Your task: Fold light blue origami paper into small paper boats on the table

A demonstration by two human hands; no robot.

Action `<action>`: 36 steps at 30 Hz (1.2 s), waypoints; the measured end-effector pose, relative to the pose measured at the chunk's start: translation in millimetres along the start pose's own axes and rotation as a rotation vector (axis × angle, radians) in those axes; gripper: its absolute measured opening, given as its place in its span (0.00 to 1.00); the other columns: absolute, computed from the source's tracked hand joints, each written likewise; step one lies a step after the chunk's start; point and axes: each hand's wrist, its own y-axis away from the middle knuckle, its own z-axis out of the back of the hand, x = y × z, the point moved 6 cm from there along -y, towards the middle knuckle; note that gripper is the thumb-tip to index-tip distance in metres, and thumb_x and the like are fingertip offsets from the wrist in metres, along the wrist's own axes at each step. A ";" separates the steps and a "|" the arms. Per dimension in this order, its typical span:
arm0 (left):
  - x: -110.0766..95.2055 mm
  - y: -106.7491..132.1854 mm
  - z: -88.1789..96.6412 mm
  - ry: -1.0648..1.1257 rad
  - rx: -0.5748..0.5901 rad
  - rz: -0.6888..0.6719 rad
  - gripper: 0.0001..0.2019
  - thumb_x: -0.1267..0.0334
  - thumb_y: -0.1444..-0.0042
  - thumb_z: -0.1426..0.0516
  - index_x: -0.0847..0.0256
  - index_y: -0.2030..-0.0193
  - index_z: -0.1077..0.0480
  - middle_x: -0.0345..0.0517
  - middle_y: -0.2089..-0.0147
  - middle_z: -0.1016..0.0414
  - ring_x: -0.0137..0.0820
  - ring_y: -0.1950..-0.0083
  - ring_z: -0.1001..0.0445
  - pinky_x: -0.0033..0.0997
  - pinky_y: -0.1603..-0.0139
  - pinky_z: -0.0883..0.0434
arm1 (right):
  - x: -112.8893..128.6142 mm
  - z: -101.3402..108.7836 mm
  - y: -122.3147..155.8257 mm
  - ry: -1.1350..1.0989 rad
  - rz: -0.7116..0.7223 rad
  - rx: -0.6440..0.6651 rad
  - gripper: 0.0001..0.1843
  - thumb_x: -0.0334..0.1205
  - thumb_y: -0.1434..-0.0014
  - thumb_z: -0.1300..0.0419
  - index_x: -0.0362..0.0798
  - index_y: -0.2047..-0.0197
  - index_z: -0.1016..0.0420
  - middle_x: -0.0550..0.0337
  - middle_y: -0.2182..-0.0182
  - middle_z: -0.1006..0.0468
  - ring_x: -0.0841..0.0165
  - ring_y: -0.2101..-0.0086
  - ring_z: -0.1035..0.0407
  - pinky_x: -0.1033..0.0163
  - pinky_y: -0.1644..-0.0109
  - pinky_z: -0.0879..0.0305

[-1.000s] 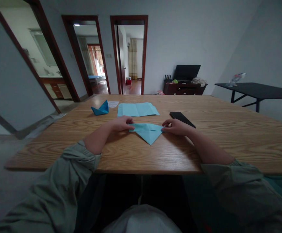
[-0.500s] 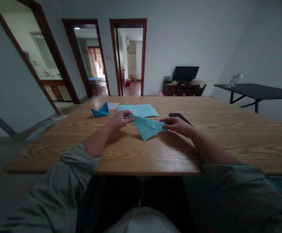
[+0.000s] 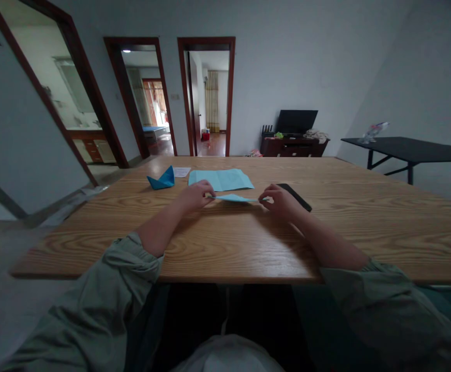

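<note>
A folded light-blue paper is stretched between my two hands just above the table, seen nearly edge-on as a thin, flat shape. My left hand pinches its left corner. At the opposite corner, my right hand grips with thumb and fingers pressed together. Right behind the folded piece lies a creased light-blue paper sheet. A darker blue folded paper boat stands to the left of that sheet. Partly behind my right hand is a black phone-like slab.
The wooden table spans the front. A small white printed slip lies beside the boat. Farther back are a dark cabinet with a black screen, and a black folding table on the right.
The folded paper has tipped from a downward-pointing triangle facing me to nearly edge-on. Both hands still hold its corners, and my right hand's fingers have curled in more.
</note>
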 end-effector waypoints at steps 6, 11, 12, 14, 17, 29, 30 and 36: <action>15.3 4.5 -28.0 -0.042 0.359 0.117 0.16 0.51 0.47 0.45 0.59 0.61 0.22 0.47 0.57 0.27 0.32 0.60 0.29 0.26 0.61 0.35 | -7.8 -22.8 2.7 -0.031 -0.023 0.272 0.15 0.51 0.45 0.42 0.50 0.66 0.20 0.54 0.59 0.25 0.66 0.64 0.30 0.63 0.56 0.35; 19.4 3.5 -28.5 -0.092 0.341 0.160 0.16 0.54 0.47 0.45 0.57 0.55 0.24 0.47 0.59 0.25 0.33 0.60 0.29 0.26 0.60 0.36 | -11.2 -22.6 3.6 0.004 -0.097 0.240 0.15 0.50 0.46 0.41 0.50 0.62 0.21 0.54 0.59 0.25 0.65 0.64 0.30 0.63 0.57 0.36; 21.0 3.6 -28.5 -0.108 0.332 0.185 0.18 0.54 0.47 0.44 0.57 0.52 0.25 0.46 0.60 0.24 0.33 0.60 0.28 0.26 0.61 0.36 | -13.3 -23.1 4.1 0.012 -0.126 0.231 0.17 0.50 0.47 0.41 0.50 0.59 0.22 0.54 0.58 0.24 0.66 0.65 0.30 0.63 0.58 0.36; 22.8 4.3 -28.7 -0.109 0.321 0.222 0.19 0.55 0.48 0.44 0.56 0.50 0.26 0.45 0.61 0.24 0.32 0.62 0.28 0.26 0.63 0.36 | -17.9 -24.4 5.2 0.019 -0.182 0.216 0.21 0.50 0.48 0.39 0.50 0.53 0.26 0.55 0.57 0.24 0.67 0.67 0.30 0.63 0.60 0.36; 22.4 5.2 -30.3 -0.053 0.331 0.250 0.17 0.55 0.47 0.46 0.57 0.53 0.25 0.45 0.62 0.23 0.32 0.64 0.28 0.25 0.65 0.36 | -22.6 -26.8 6.0 0.010 -0.229 0.216 0.25 0.50 0.50 0.38 0.51 0.49 0.30 0.56 0.58 0.24 0.69 0.70 0.31 0.65 0.64 0.36; 18.1 1.2 -36.8 -0.090 0.250 0.207 0.17 0.56 0.47 0.43 0.54 0.52 0.27 0.42 0.57 0.23 0.31 0.58 0.27 0.25 0.60 0.35 | -22.8 -28.2 4.3 -0.014 -0.243 0.222 0.26 0.46 0.47 0.40 0.50 0.45 0.32 0.58 0.62 0.22 0.70 0.71 0.30 0.65 0.65 0.36; 17.9 1.4 -37.2 -0.068 0.244 0.216 0.20 0.54 0.49 0.42 0.53 0.48 0.29 0.41 0.56 0.23 0.31 0.59 0.27 0.25 0.61 0.35 | -22.9 -27.9 4.3 -0.007 -0.249 0.220 0.27 0.46 0.47 0.39 0.50 0.45 0.32 0.58 0.62 0.21 0.69 0.71 0.30 0.65 0.65 0.36; 24.4 1.7 -39.8 -0.048 0.260 0.261 0.22 0.50 0.52 0.41 0.58 0.51 0.27 0.45 0.57 0.23 0.33 0.60 0.27 0.26 0.64 0.35 | -19.5 -25.8 3.2 0.033 -0.256 0.272 0.17 0.48 0.48 0.41 0.49 0.58 0.22 0.57 0.67 0.21 0.67 0.70 0.29 0.65 0.67 0.37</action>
